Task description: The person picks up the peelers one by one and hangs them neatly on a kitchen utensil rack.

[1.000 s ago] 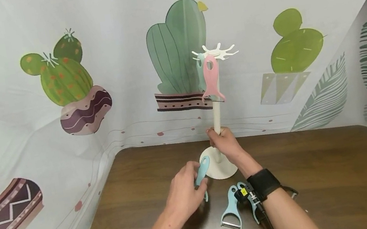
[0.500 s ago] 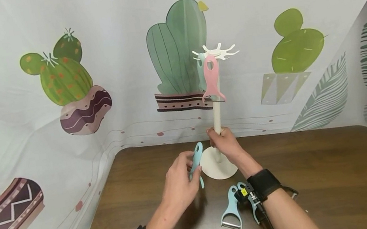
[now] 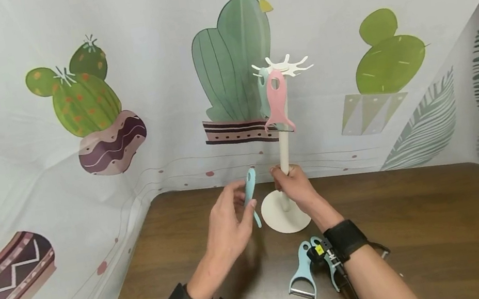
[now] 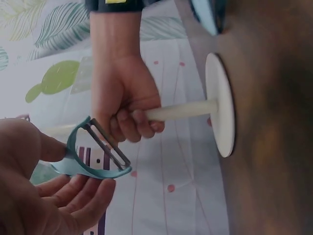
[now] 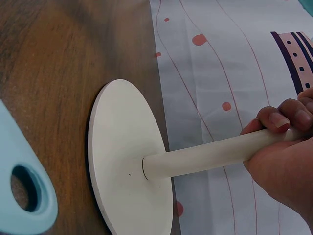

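Observation:
My left hand (image 3: 228,227) pinches a light blue peeler (image 3: 250,187) between thumb and fingers, its holed handle end up and its blade end down, left of the stand. In the left wrist view the peeler's (image 4: 78,164) metal blade is plain to see. My right hand (image 3: 296,187) grips the pole of a cream stand (image 3: 283,147) just above its round base (image 5: 122,147). At the stand's top, a ring of white hooks (image 3: 285,65) bears a pink peeler (image 3: 277,99) and, partly hidden behind it, a pale blue-green peeler (image 3: 262,91).
On the brown table (image 3: 444,227) a blue peeler (image 3: 303,270) lies in front of the base. Beside it another blue peeler (image 3: 333,276) is partly covered by the right wrist's camera. A cloth (image 3: 162,78) printed with cacti hangs behind the table.
My left hand has raised the light blue peeler up and slightly left, turning it more upright. My right hand keeps its grip on the pole.

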Tool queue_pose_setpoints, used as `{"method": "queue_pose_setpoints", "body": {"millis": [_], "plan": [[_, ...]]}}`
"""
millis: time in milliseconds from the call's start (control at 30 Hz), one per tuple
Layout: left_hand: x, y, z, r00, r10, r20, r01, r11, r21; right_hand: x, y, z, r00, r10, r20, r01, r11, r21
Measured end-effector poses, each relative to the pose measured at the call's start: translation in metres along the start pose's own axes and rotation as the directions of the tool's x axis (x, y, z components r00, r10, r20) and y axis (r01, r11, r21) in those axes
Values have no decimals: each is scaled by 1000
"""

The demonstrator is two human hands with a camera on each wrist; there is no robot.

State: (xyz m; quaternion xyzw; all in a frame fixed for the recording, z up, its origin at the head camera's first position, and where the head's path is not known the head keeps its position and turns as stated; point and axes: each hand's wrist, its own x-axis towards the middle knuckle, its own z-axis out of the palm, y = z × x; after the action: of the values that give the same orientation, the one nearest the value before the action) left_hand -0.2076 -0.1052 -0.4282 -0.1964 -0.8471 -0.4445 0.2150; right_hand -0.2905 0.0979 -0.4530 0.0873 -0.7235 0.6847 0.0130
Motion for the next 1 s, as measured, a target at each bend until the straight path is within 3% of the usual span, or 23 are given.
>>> {"method": "queue_pose_setpoints", "body": {"millis": [267,500,1000], "plan": [[41,7,-7,992,86,-94,-92,994,-65,1,0,-1,1000,-6,-5,6,1000,19],[73,19,-12,980,142,-137,-157,981,-113,3,1,-1,1000,4,-7,-4,1000,24],[99,18,-17,958,203,-203,-235,960,-150,2,2,0,1000,-7,-12,6,1000,-5]]}}
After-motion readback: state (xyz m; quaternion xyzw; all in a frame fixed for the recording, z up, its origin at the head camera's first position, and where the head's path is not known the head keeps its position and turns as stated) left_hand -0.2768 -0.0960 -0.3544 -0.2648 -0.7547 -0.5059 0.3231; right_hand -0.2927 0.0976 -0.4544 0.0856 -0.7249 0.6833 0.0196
